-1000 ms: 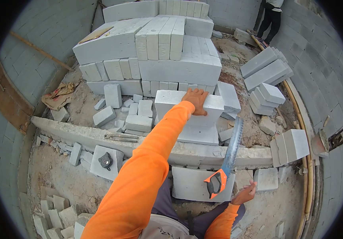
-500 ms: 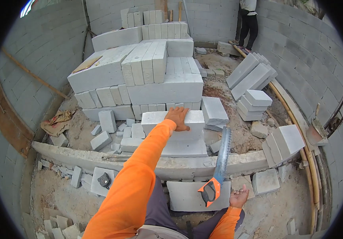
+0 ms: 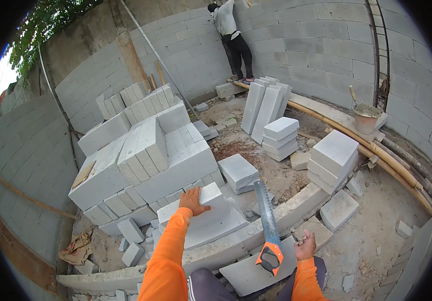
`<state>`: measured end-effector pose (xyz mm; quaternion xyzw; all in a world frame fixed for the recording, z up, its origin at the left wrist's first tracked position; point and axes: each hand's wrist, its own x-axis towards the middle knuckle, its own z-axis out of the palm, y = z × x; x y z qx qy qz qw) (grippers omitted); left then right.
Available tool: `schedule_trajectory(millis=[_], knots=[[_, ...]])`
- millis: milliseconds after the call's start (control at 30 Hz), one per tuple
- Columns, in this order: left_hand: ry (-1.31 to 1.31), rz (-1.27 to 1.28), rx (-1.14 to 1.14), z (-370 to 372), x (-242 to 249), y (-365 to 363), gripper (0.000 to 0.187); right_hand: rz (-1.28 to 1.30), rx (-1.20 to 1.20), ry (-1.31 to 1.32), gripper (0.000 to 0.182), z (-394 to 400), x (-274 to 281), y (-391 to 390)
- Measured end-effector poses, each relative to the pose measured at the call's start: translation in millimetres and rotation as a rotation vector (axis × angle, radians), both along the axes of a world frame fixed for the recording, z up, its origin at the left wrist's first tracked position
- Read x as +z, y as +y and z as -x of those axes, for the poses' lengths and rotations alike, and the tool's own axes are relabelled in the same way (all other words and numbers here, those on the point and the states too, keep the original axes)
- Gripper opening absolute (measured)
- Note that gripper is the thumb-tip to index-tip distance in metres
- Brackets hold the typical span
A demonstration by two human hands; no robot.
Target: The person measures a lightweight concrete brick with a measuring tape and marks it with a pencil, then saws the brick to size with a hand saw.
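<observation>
My left hand [image 3: 194,201] lies with fingers spread on the top edge of an upright pale block [image 3: 208,206], which stands on another block just beyond the concrete curb. To the right, a handsaw [image 3: 266,215] with an orange and black handle leans with its blade pointing away from me, its handle over a flat grey slab [image 3: 256,272]. No hand is on the saw. My right hand [image 3: 304,246] is beside the saw, palm turned up and fingers partly curled but apart, holding nothing.
A large stack of blocks [image 3: 176,160] rises at left. More blocks [image 3: 282,129] stand at right beside bamboo poles [image 3: 336,123]. A bucket [image 3: 365,119] sits by the right wall. A person [image 3: 231,37] stands at the far corner. A low concrete curb [image 3: 296,206] crosses before me.
The view has turned right and tilted upward, bringing more wall, a ladder-like frame and the whole other person into view. My left hand is still on the block and my right is still beside the saw.
</observation>
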<state>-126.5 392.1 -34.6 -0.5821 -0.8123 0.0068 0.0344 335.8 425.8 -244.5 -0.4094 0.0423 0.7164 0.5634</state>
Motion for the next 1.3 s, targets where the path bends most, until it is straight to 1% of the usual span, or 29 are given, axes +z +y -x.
schedule_trajectory(millis=[267, 400, 500, 533, 633, 733, 833, 933, 1033, 1133, 1233, 1300], knots=[[-0.003, -0.004, 0.001, 4.2, -3.1, 3.1, 0.113, -0.012, -0.038, -0.020, 0.043, -0.2, -0.3, 2.6], [-0.021, -0.004, 0.006, 4.8, -1.0, 3.6, 0.113, -0.018, -0.064, -0.013, 0.041, 0.9, -14.2, 6.6], [-0.009, -0.016, 0.010, 8.2, -4.8, 5.5, 0.114, 0.024, -0.102, -0.021, 0.040, -1.6, -8.9, 6.2], [-0.010, -0.006, 0.014, 7.3, -3.3, 5.5, 0.114, 0.030, -0.149, -0.088, 0.035, -2.9, -5.6, 5.1], [-0.005, 0.000, 0.021, 7.5, -5.7, 6.6, 0.114, -0.077, -0.307, -0.401, 0.035, -9.5, 13.9, -0.2], [0.017, -0.018, 0.013, 9.5, -8.7, 4.5, 0.112, -0.239, -0.395, -0.582, 0.029, -25.6, 46.4, -12.8], [0.007, -0.009, 0.006, 5.8, -4.0, 3.0, 0.111, -0.383, -0.366, -0.778, 0.024, -51.3, 47.2, -22.9], [0.011, -0.016, -0.003, 4.2, -4.6, 3.9, 0.111, -0.366, -0.366, -0.800, 0.024, -61.7, 54.8, -43.1], [0.006, -0.040, 0.009, 2.9, -1.9, 1.6, 0.111, -0.386, -0.319, -0.889, 0.022, -58.1, 52.3, -65.2], [-0.034, -0.070, 0.008, 4.0, -6.3, -3.8, 0.112, -0.403, -0.402, -0.952, 0.019, -55.9, 38.0, -54.4], [-0.048, -0.109, 0.000, 6.8, -3.0, 4.9, 0.112, -0.422, -0.361, -1.284, 0.024, -50.1, 36.8, -50.7], [-0.045, -0.100, 0.009, 4.4, -5.6, -2.9, 0.110, -0.418, -0.328, -1.257, 0.023, -51.3, 30.8, -51.6]])
